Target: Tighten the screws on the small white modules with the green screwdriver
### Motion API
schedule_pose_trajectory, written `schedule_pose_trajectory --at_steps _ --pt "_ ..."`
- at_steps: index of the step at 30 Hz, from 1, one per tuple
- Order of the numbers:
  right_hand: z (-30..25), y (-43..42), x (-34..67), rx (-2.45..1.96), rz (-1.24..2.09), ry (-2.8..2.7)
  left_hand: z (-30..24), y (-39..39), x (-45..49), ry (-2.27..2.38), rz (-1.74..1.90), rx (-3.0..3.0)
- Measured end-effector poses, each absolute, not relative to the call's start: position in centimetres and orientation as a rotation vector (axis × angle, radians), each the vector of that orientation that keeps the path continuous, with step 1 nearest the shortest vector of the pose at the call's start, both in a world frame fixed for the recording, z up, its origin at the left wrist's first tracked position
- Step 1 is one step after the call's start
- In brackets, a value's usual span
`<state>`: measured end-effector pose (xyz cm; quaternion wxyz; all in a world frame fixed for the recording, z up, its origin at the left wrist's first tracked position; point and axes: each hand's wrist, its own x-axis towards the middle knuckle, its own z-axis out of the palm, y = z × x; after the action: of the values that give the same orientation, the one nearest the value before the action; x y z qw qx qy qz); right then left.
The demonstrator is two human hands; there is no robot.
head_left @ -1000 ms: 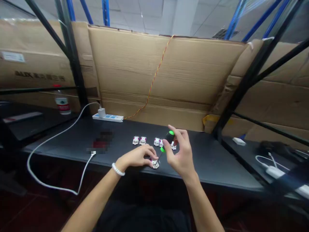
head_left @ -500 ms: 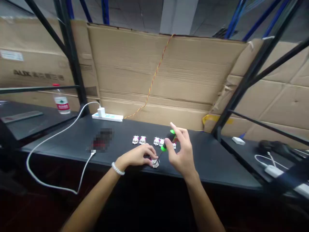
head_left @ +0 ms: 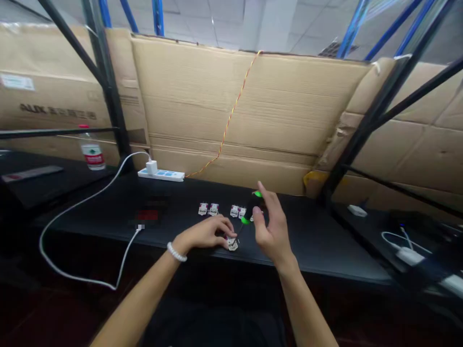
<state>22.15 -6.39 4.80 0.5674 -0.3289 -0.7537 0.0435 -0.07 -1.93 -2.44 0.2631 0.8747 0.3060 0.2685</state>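
Note:
My left hand (head_left: 208,233) rests on the black table (head_left: 318,241) with its fingers closed on a small white part (head_left: 232,244) near the front edge. My right hand (head_left: 271,226) grips a black screwdriver with green ends (head_left: 251,209), tilted so its tip points down at that part. Several more small white and pink parts (head_left: 213,209) lie in a row just behind my hands. A white bead bracelet (head_left: 176,252) circles my left wrist.
A white power strip (head_left: 161,174) with a plugged charger lies at the back left, its white cable (head_left: 72,212) looping off the front edge to a dark phone (head_left: 146,217). A water bottle (head_left: 88,149) stands far left. Cardboard sheets (head_left: 275,111) wall the back. Black rack posts stand either side.
My right hand has turned the screwdriver between its fingers, with the index finger lifting. My left hand and the part stay put.

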Motion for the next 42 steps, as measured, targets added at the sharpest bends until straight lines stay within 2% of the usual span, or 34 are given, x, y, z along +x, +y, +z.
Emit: schedule_pose_trajectory --at_steps 8,14,20,26,32,39,42 --pt "4.92 -6.59 21.72 -0.814 0.041 -1.715 -2.59 -1.82 -0.10 0.823 0.719 2.374" --pt "5.22 -6.69 21.95 -0.750 0.132 -1.798 -2.62 -1.76 -0.13 0.816 0.729 2.371" --pt "5.20 -6.75 21.82 -0.809 0.016 -1.704 -2.56 -1.82 -0.15 0.826 0.718 2.391" --pt "5.25 -6.78 22.11 -0.766 0.117 -1.801 -2.41 -1.85 -0.09 0.797 0.729 2.378" --pt "5.35 -6.79 21.71 -0.815 0.000 -1.710 -2.35 -1.83 -0.08 0.826 0.701 2.396" --pt "4.94 -6.65 21.96 -0.746 0.146 -1.766 -2.42 -1.83 -0.08 0.820 0.720 2.372" --pt "5.03 -6.75 21.77 -0.756 0.095 -1.759 -2.51 -1.80 -0.11 0.823 0.715 2.377"
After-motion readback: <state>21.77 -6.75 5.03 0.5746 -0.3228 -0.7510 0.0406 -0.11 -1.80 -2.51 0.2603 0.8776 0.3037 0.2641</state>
